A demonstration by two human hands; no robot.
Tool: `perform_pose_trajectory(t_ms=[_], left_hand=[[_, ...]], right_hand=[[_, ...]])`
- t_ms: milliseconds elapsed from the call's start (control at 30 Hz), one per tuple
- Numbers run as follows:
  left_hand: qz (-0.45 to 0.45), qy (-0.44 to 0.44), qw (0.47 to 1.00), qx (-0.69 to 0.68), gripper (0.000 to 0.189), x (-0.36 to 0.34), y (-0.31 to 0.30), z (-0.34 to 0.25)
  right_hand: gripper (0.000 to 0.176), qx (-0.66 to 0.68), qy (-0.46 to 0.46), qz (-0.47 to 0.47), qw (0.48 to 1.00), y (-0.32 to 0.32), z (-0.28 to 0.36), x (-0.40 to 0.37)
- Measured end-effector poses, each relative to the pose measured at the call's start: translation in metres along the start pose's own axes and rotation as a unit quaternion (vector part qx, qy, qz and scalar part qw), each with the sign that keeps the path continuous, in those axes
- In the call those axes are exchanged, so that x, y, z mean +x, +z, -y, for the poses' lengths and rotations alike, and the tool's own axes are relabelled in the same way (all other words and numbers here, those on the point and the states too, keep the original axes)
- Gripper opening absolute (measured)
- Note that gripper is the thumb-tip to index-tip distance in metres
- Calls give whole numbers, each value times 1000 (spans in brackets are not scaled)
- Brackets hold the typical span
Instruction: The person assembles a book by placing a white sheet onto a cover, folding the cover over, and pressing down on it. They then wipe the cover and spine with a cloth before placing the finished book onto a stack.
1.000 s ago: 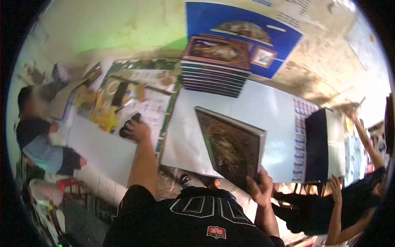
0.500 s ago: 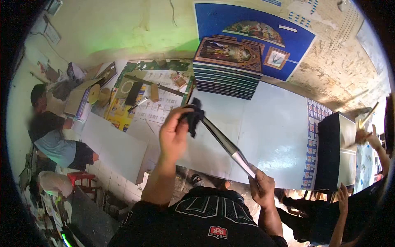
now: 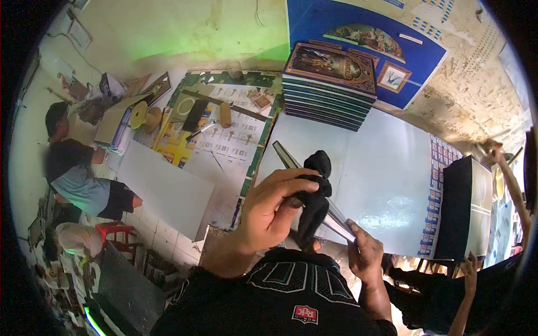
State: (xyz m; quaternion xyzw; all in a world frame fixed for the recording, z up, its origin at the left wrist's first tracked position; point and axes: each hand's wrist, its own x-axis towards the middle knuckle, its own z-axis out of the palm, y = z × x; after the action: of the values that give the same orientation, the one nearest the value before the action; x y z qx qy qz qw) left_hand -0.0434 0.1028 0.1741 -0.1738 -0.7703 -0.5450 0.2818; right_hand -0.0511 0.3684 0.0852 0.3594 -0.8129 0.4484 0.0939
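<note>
A thin hardcover book (image 3: 338,222) is held nearly edge-on in front of me, slanting from upper left to lower right above the white table (image 3: 386,173). My right hand (image 3: 367,252) grips its lower right end, thumb on top. In my left hand (image 3: 272,215) is a bunched black cloth (image 3: 314,215), pinched between thumb and fingers at the middle of the book and hanging down over it. Behind them stands a tall stack of books (image 3: 330,92) with an ornate picture cover on top.
A cutting mat (image 3: 262,150) at left carries printed sheets, a tape roll (image 3: 184,106), a brush (image 3: 200,130) and a wooden block (image 3: 225,115). A black stack (image 3: 457,207) stands at right. One person (image 3: 84,168) is at far left; another person's hand (image 3: 469,269) shows at right.
My left hand and the black cloth have moved right and down along the book, from its far upper end to its middle. My right hand still grips the lower end.
</note>
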Motion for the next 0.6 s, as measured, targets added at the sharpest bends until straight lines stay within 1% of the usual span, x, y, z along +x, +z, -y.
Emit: perform_pose_trajectory(t_ms=[100,167,200,233,267,300,333,367,400,433,500,533,567,600], left_hand=[[12,16,1000,15,23,-1,-1,-14],[30,58,997,34,32,0,2,-30],[56,84,993,55,43,-2,3,-31],[24,172,981,87,43,-7,12,-22],[153,164,973,49,42,-12,11,-24],[279,152,948,11,41,-19,11,-28],[262,202,944,0,37,-26,19,-33],[245,251,936,-12,34,-32,29,-38],[227,238,944,-30,38,-35,32,-38],[227,240,943,-30,38,-37,28,-35],[196,178,963,46,37,-32,12,-33],[128,175,975,42,38,-42,15,-20],[70,168,981,73,40,-41,14,-17],[52,167,981,83,42,-40,11,-12]], right_hand=[[62,-9,-4,0,1000,3,1,3],[61,-15,-11,-1,1000,6,5,4],[60,-13,-5,-2,1000,7,7,6],[60,-11,2,-3,1000,8,9,6],[57,-18,1,-7,1000,10,9,6],[58,-48,33,33,998,11,0,-5],[59,-18,60,7,998,21,-9,-10],[60,12,85,-19,996,28,-5,-2],[60,-15,82,-17,996,25,2,5],[60,-16,81,-18,996,20,5,9],[55,103,113,19,988,14,9,14],[50,64,87,12,994,14,13,18],[50,63,88,14,994,16,10,16],[49,105,117,0,988,19,5,12]])
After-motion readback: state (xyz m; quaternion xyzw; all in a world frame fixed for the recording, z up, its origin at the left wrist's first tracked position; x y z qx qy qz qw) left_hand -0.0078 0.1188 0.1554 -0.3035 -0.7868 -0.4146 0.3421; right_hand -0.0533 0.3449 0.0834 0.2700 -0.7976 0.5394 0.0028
